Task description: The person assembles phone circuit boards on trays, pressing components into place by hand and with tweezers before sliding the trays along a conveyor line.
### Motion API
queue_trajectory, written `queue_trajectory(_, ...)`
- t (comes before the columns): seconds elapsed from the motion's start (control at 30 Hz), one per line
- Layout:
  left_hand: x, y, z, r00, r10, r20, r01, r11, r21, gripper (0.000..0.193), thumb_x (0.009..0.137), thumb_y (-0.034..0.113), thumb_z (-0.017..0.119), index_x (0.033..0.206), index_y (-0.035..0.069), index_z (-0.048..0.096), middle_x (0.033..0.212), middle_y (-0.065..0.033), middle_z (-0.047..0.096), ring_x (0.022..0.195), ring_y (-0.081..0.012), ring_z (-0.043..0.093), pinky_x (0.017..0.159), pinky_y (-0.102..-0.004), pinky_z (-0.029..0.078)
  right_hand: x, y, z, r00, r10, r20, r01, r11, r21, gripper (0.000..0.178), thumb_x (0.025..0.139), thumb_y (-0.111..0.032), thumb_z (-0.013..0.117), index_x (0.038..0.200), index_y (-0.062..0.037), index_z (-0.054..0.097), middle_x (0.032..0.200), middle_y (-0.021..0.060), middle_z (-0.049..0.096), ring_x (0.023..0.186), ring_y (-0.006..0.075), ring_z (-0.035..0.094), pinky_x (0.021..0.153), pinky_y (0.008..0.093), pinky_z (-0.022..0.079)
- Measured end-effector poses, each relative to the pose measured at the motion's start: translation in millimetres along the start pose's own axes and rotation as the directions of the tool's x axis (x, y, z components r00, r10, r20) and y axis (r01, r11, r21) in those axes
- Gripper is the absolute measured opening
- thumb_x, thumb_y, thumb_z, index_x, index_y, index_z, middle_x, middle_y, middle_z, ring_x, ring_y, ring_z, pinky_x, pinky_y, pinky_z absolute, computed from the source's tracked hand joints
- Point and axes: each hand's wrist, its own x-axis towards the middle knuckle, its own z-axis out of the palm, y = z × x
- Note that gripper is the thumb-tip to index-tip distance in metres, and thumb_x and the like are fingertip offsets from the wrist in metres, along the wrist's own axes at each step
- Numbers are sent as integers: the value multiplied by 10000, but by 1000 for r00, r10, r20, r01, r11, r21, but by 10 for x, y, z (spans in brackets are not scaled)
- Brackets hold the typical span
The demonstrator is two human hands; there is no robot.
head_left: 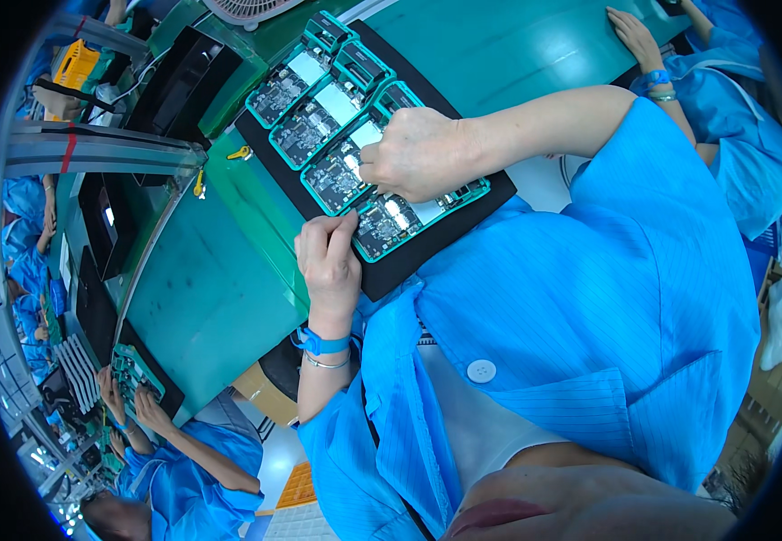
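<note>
While the blue striped smock (589,270) fills the near side, cut off by the dark round rim, the left hand (326,261) rests at the left edge of the nearest circuit board (380,233). Its thumb and forefinger are close together there, but I cannot tell whether they clamp anything. The right hand (422,155) reaches in from the right, over the nearest board and its neighbour, hiding part of both. Its fingers are curled, the fingertips are mostly out of sight, and whether it grips something cannot be told.

Beyond the nearest board, three more boards (305,133) stretch in a slanting row toward the far left. All four lie on a black mat (382,275) upon the green table (219,261). Each sits in a teal frame, with dark, densely packed circuitry at its left end and a pale, shiny plate in the middle; on the farther ones, a raised dark section shows at the far end.

Well apart on the left, a co-worker's hands (149,410) touch another green board (134,374), its details blurred. At the far edge, a pale grille (245,7) is cut off.
</note>
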Motion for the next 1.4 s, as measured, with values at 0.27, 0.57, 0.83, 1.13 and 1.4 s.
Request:
queue_trajectory(0.27, 87, -104, -53, 988, 121, 98, -116, 992, -58, 274, 718, -97, 699, 947, 53, 724, 859, -54, 601, 806, -231, 591, 694, -362, 441, -34, 3, 53, 998, -38, -54, 36, 999, -35, 160, 832, -216, 700, 855, -59, 677, 779, 81, 643, 613, 272, 674, 511, 404, 536)
queue_trajectory(0.57, -270, -301, -97, 958, -267, -105, 262, 963, -57, 217, 862, -57, 692, 1046, 52, 728, 968, -123, 639, 909, -294, 635, 777, -375, 503, -485, 1010, -178, 741, 651, -165, -494, 694, 524, 321, 838, -300, 806, 980, -32, 701, 946, 75, 717, 845, 179, 678, 754, 330, 536)
queue_trajectory(0.83, -434, -304, 237, 968, -234, -95, 243, 964, 107, 402, 778, -79, 571, 1176, -53, 619, 1098, -235, 604, 1027, -401, 593, 884, -481, 499, -771, 986, 518, 519, 843, 145, -370, 69, 927, 556, 860, -247, 762, 1335, 4, 621, 1120, 62, 690, 896, 110, 598, 697, 235, 410)
queue_trajectory(1.13, -323, -299, 268, 960, -259, -109, 255, 966, -44, 396, 789, -95, 603, 1182, -48, 617, 1119, -201, 578, 1023, -394, 572, 856, -442, 505, -750, 1376, 741, 577, 781, 241, -419, 30, 907, 194, 920, -263, 743, 988, -102, 658, 637, -120, 453, 452, -6, 280, 423, 236, 154)
queue_trajectory(1.4, -405, -495, 166, 970, -234, -64, 230, 971, -60, 386, 780, -68, 631, 1159, -1, 659, 1146, -159, 604, 1047, -367, 563, 894, -441, 487, -1101, 2150, 1168, 556, 817, 152, -208, -40, 977, 139, 842, -24, 687, 924, -71, 584, 827, 30, 662, 646, 115, 632, 583, 258, 518)
